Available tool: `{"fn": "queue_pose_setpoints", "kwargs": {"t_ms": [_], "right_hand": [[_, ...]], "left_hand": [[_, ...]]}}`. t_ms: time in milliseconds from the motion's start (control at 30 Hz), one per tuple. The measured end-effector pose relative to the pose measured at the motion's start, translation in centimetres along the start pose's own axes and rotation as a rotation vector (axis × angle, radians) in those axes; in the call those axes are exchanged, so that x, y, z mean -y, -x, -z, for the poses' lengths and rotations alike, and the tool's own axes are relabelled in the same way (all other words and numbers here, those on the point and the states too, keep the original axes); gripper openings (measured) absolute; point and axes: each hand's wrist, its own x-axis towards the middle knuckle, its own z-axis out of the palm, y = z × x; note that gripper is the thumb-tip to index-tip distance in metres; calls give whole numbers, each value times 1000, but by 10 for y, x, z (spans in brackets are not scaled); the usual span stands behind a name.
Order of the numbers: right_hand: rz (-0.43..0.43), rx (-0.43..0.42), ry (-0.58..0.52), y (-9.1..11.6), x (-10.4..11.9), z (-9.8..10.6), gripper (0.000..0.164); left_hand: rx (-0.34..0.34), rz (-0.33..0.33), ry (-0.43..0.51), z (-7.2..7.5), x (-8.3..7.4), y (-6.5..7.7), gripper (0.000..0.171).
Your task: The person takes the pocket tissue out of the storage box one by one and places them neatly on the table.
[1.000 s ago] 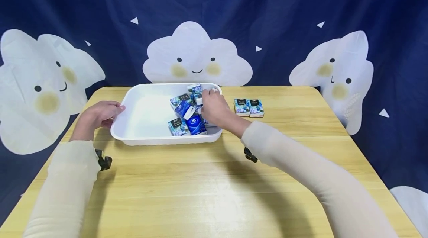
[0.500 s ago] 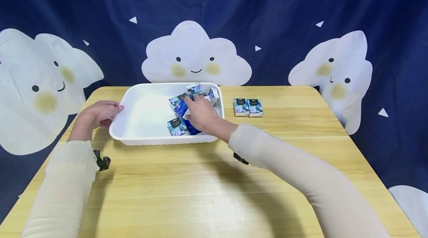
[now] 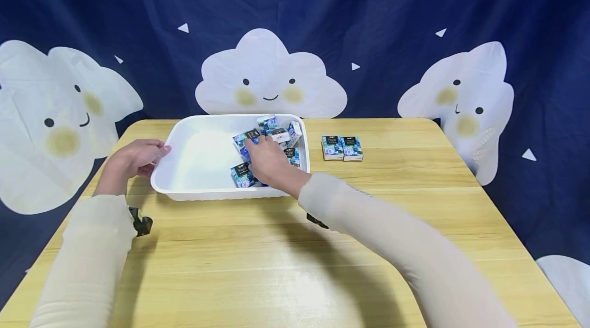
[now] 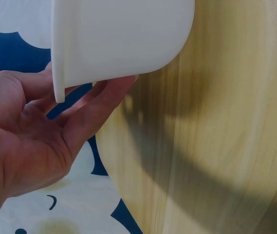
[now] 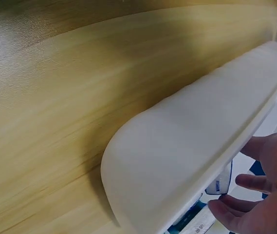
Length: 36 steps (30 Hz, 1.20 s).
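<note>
In the head view, my left hand [image 3: 135, 156] holds the left end of a white plastic tray [image 3: 195, 159]. The left wrist view shows its thumb by the rim and its fingers under the outer wall. My right hand [image 3: 271, 164] reaches into the tray's right half, over a pile of small tissue packs. Its fingers are spread in the right wrist view, beside a blue-and-white pack [image 5: 219, 181]. Blue floral packs marked "Face" lie in the pile, one of them [image 3: 243, 175] near the front wall. The hand covers the plain blue packs in the head view.
Two floral tissue packs [image 3: 342, 148] lie side by side on the wooden table [image 3: 258, 256], right of the tray. Behind the table hangs a dark blue curtain [image 3: 382, 10] with white clouds.
My right hand has moved left and toward me from the tray's right end, uncovering packs there and covering the blue ones. My left hand keeps its place on the tray.
</note>
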Motion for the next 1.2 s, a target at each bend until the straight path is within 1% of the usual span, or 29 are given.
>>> {"fn": "queue_pose_setpoints", "kwargs": {"t_ms": [100, 233, 300, 533, 800, 1067, 1200], "right_hand": [[-15, 7, 20, -3, 1, -2, 46], [-28, 11, 42, -8, 3, -4, 37], [-36, 14, 56, -10, 4, -5, 36], [-55, 28, 64, -15, 7, -7, 43], [-57, 9, 60, -17, 5, -8, 40], [-51, 4, 15, -18, 3, -9, 39], [-50, 8, -8, -17, 2, -7, 45]], "left_hand": [[-2, -5, -1, 0, 1, 0, 57], [-3, -8, 5, -1, 0, 1, 55], [-2, -10, 7, -1, 0, 1, 56], [-3, -2, -13, 0, 2, 0, 59], [-22, -19, -13, -2, 1, 2, 58], [-5, -13, -4, -1, 2, 2, 59], [-5, -14, -4, 0, 3, 1, 59]]}}
